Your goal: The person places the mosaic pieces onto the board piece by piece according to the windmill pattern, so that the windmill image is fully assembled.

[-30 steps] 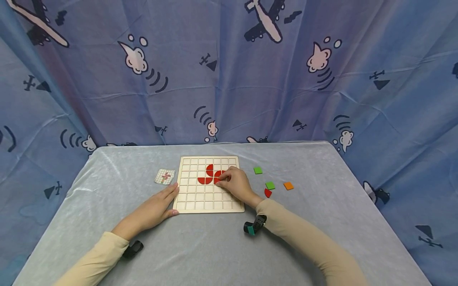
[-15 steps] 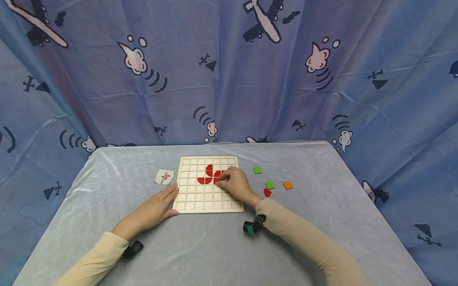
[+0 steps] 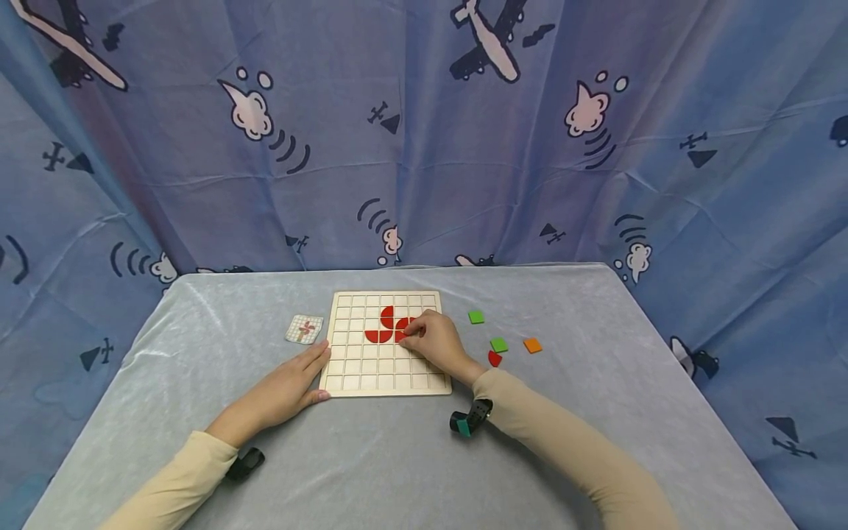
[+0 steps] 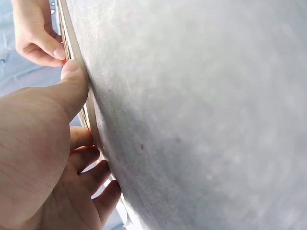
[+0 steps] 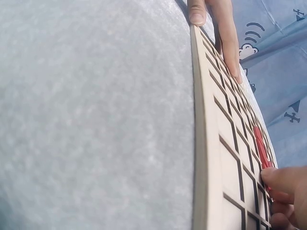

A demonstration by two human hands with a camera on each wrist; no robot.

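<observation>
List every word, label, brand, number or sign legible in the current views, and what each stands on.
No readable text anywhere.
Card: printed grid and figure; too small to tell whether it has lettering.
Board: grid lines, no lettering visible.
Curtain: cartoon planes and clouds, no words.
Left wristband, right wristband: nothing legible.

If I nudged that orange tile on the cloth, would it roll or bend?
The orange tile lies flat with straight sides, so it would probably slide, not roll. Its crisp corners suggest stiffness. Small beside the board, it's likely light.
</observation>
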